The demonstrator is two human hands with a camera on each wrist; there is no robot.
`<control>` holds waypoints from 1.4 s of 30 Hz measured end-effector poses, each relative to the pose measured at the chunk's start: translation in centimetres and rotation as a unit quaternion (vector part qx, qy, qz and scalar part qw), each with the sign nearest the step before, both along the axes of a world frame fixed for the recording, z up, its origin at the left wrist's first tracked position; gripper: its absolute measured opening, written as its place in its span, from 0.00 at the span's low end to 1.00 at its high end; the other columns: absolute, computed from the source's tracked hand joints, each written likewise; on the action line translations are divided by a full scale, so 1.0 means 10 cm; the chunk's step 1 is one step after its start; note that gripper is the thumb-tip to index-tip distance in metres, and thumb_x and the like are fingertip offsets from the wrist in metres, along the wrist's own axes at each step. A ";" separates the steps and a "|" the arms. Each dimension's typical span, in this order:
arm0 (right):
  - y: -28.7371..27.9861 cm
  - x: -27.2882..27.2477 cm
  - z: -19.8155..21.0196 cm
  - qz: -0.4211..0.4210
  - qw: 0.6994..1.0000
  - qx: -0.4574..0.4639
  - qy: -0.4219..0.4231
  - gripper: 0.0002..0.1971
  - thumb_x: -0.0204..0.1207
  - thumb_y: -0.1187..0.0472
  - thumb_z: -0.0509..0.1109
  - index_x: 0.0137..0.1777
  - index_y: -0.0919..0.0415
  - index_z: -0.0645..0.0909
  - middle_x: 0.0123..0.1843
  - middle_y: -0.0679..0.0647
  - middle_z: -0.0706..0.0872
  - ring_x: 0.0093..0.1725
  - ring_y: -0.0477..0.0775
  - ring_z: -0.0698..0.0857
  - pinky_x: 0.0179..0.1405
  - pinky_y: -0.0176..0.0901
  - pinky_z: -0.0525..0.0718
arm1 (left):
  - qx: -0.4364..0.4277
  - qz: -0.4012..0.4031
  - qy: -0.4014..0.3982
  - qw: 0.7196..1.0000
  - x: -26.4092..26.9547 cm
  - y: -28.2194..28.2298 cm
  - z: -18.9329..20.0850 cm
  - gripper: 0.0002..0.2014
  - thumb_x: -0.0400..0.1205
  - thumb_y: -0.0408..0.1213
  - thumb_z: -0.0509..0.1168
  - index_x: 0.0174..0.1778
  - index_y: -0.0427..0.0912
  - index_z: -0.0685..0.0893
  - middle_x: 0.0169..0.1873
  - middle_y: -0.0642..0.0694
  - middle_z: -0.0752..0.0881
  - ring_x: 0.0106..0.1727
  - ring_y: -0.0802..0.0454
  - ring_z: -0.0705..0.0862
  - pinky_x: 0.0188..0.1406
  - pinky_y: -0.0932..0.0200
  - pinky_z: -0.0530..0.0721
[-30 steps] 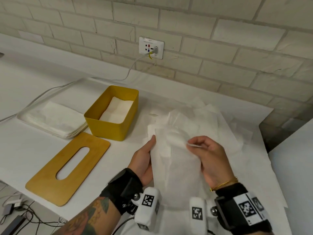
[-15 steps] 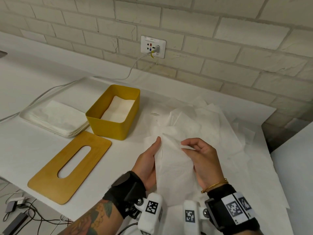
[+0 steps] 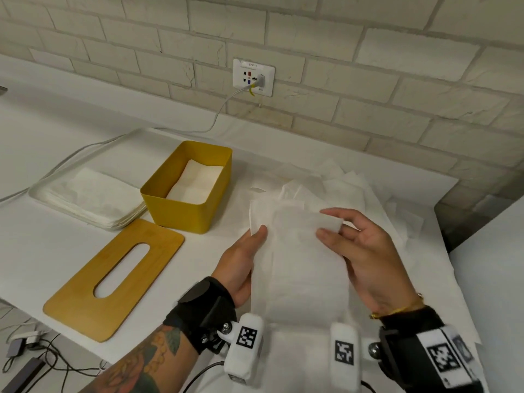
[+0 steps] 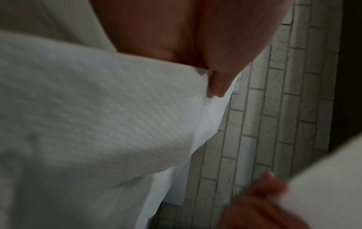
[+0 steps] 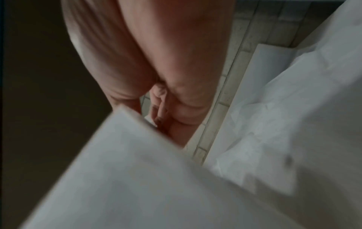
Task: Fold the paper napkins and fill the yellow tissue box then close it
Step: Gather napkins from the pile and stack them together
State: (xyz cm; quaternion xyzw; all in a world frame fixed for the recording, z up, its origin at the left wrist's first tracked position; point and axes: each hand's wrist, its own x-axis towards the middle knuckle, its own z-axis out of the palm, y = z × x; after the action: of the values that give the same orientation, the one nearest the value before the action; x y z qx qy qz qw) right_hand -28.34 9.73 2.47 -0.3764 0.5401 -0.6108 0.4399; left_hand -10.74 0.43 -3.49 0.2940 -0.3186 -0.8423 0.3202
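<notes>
A white paper napkin (image 3: pixel 300 268), folded into a long strip, is held up between both hands over the table. My left hand (image 3: pixel 249 251) grips its left edge, thumb on top and fingers hidden beneath. My right hand (image 3: pixel 334 222) pinches the upper right corner between thumb and fingers. The left wrist view shows the napkin (image 4: pixel 98 124) under the left thumb (image 4: pixel 217 86). To the left stands the open yellow tissue box (image 3: pixel 181 214) with folded napkins (image 3: pixel 195 180) inside. Its wooden slotted lid (image 3: pixel 71 304) lies flat in front of it.
A clear tray (image 3: pixel 37 191) with a stack of napkins (image 3: pixel 90 194) sits left of the box. Several loose unfolded napkins (image 3: pixel 354 188) are spread under and behind my hands. A white cable (image 3: pixel 218 114) runs from the wall socket (image 3: pixel 253 78). The table's front edge is near my wrists.
My right hand has laid the napkin's right side over toward the middle, so the strip is narrower and flatter. Both hands have kept hold of it.
</notes>
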 end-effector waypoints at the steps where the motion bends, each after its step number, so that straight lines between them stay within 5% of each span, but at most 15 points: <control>1: -0.08 0.02 -0.02 -0.019 0.999 0.011 0.036 0.18 0.72 0.68 0.79 0.62 0.58 0.86 0.51 0.63 0.94 0.54 0.61 0.93 0.56 0.50 0.90 | -0.004 -0.012 0.001 1.000 -0.02 0.03 0.01 0.20 0.89 0.45 0.61 0.76 0.43 0.80 0.67 0.37 0.88 0.67 0.38 0.87 0.66 0.42 0.83; 3: -0.25 0.04 -0.12 -0.042 0.991 0.032 0.123 0.16 0.75 0.67 0.80 0.60 0.52 0.86 0.45 0.57 0.94 0.51 0.58 0.93 0.57 0.53 0.88 | 0.000 -0.028 0.002 1.000 -0.05 0.08 0.01 0.26 0.84 0.49 0.65 0.75 0.40 0.81 0.68 0.36 0.87 0.69 0.37 0.86 0.69 0.42 0.81; 7: -0.44 0.02 -0.20 -0.061 0.973 0.056 0.217 0.16 0.77 0.63 0.78 0.62 0.52 0.82 0.28 0.38 0.87 0.31 0.35 0.86 0.34 0.26 0.79 | 0.010 -0.018 -0.017 1.000 -0.04 0.08 0.00 0.28 0.87 0.58 0.58 0.72 0.41 0.84 0.65 0.36 0.89 0.67 0.38 0.87 0.71 0.41 0.81; 9: -0.48 0.03 -0.21 -0.069 0.969 0.057 0.230 0.16 0.78 0.64 0.77 0.62 0.51 0.81 0.25 0.38 0.84 0.28 0.35 0.82 0.29 0.22 0.75 | 0.011 -0.013 -0.015 1.000 -0.02 0.06 0.03 0.29 0.87 0.61 0.54 0.71 0.43 0.83 0.63 0.37 0.90 0.65 0.39 0.89 0.70 0.41 0.81; 12: -0.53 0.09 -0.21 -0.092 0.967 0.066 0.230 0.17 0.77 0.60 0.79 0.63 0.50 0.81 0.42 0.45 0.90 0.41 0.43 0.88 0.33 0.23 0.79 | -0.012 -0.018 -0.021 1.000 -0.02 0.06 0.10 0.23 0.90 0.53 0.56 0.71 0.41 0.83 0.62 0.37 0.90 0.64 0.40 0.89 0.67 0.43 0.84; 14: -0.51 0.15 -0.21 -0.122 0.966 0.067 0.219 0.22 0.75 0.55 0.80 0.67 0.48 0.78 0.55 0.43 0.87 0.51 0.39 0.86 0.39 0.21 0.80 | -0.039 -0.016 -0.029 0.999 -0.03 0.04 0.11 0.18 0.91 0.42 0.59 0.74 0.39 0.80 0.64 0.36 0.89 0.65 0.37 0.88 0.66 0.42 0.85; 16: -0.46 0.20 -0.24 -0.119 0.975 0.075 0.170 0.33 0.70 0.51 0.84 0.72 0.43 0.72 0.58 0.40 0.82 0.55 0.37 0.83 0.46 0.25 0.81 | -0.055 -0.004 -0.026 0.998 -0.03 0.01 0.12 0.17 0.91 0.37 0.59 0.74 0.39 0.80 0.63 0.36 0.89 0.64 0.37 0.89 0.63 0.44 0.88; 19: -0.39 0.26 -0.39 -0.059 0.990 0.111 0.064 0.48 0.60 0.52 0.90 0.76 0.38 0.65 0.59 0.49 0.88 0.56 0.48 0.91 0.58 0.51 0.90 | -0.096 0.009 -0.025 0.995 -0.01 0.00 0.17 0.16 0.91 0.37 0.58 0.72 0.38 0.82 0.62 0.35 0.90 0.63 0.36 0.89 0.61 0.43 0.89; 21: -0.33 0.31 -0.50 -0.044 0.991 0.119 0.036 0.50 0.55 0.54 0.91 0.75 0.40 0.68 0.60 0.52 0.91 0.56 0.50 0.92 0.59 0.57 0.90 | -0.126 0.037 -0.049 0.990 -0.01 -0.02 0.19 0.14 0.91 0.37 0.59 0.69 0.40 0.84 0.60 0.37 0.91 0.62 0.36 0.90 0.63 0.41 0.88; 26: -0.09 0.39 -0.68 0.050 0.982 0.172 0.060 0.30 0.71 0.67 0.83 0.70 0.50 0.76 0.57 0.52 0.93 0.57 0.54 0.92 0.60 0.61 0.90 | -0.156 0.097 -0.081 0.980 0.08 -0.13 0.28 0.12 0.90 0.39 0.62 0.65 0.45 0.86 0.58 0.43 0.92 0.61 0.41 0.90 0.63 0.42 0.87; 33: -0.20 0.38 -0.38 0.074 0.990 0.093 0.076 0.23 0.77 0.63 0.78 0.70 0.51 0.79 0.59 0.51 0.93 0.60 0.51 0.91 0.63 0.52 0.87 | -0.185 0.061 -0.087 0.977 0.26 -0.07 0.31 0.15 0.89 0.39 0.61 0.70 0.43 0.84 0.60 0.41 0.91 0.62 0.40 0.90 0.61 0.43 0.89; 38: -0.55 0.86 -0.49 0.023 0.993 0.063 0.092 0.16 0.82 0.67 0.68 0.63 0.46 0.83 0.58 0.46 0.92 0.59 0.50 0.90 0.65 0.61 0.87 | -0.321 0.156 -0.251 0.900 0.55 0.01 0.08 0.19 0.88 0.35 0.65 0.74 0.52 0.72 0.64 0.53 0.85 0.60 0.64 0.86 0.61 0.57 0.86; 42: -0.67 1.28 -0.46 0.065 0.991 0.048 0.102 0.21 0.79 0.72 0.64 0.63 0.46 0.80 0.57 0.46 0.91 0.58 0.48 0.89 0.64 0.61 0.87 | -0.358 0.197 -0.290 0.865 0.77 0.13 0.08 0.25 0.83 0.18 0.59 0.70 0.49 0.67 0.53 0.55 0.80 0.47 0.66 0.83 0.40 0.73 0.81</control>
State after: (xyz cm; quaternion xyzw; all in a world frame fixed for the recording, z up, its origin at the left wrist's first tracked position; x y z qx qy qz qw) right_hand -15.50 3.04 -2.15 -0.4496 0.5852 -0.5124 0.4392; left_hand -3.02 1.76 -2.70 0.4468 -0.6125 -0.4663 0.4558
